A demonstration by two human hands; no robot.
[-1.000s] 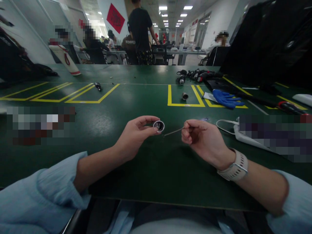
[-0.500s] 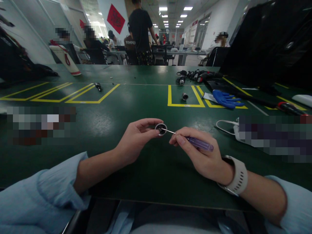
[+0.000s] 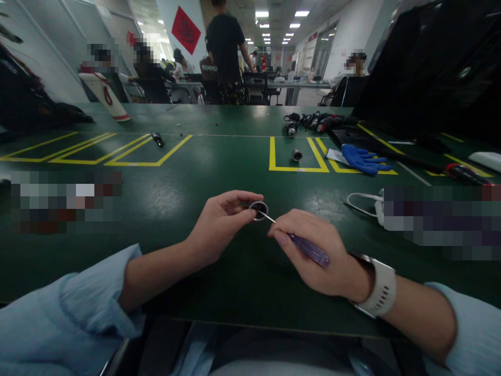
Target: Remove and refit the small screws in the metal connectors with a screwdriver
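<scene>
Near the middle of the view, my left hand pinches a round metal connector shell between thumb and fingers, its open, dark end turned towards me. From the right, my right hand grips a screwdriver with a clear purple handle and a thin metal shaft. The shaft's tip reaches into the opening of the shell; what it touches inside is too dark to make out. Both hands are above the green table.
Yellow tape outlines on the table hold a small metal ring part and a dark connector. A blue glove lies at the right, with a cabled connector farther back. A dark monitor rises at the right. People sit and stand beyond.
My right hand has moved slightly left and down, and the screwdriver now slopes more steeply, its handle lower. My left hand and the connector shell stay nearly in place.
</scene>
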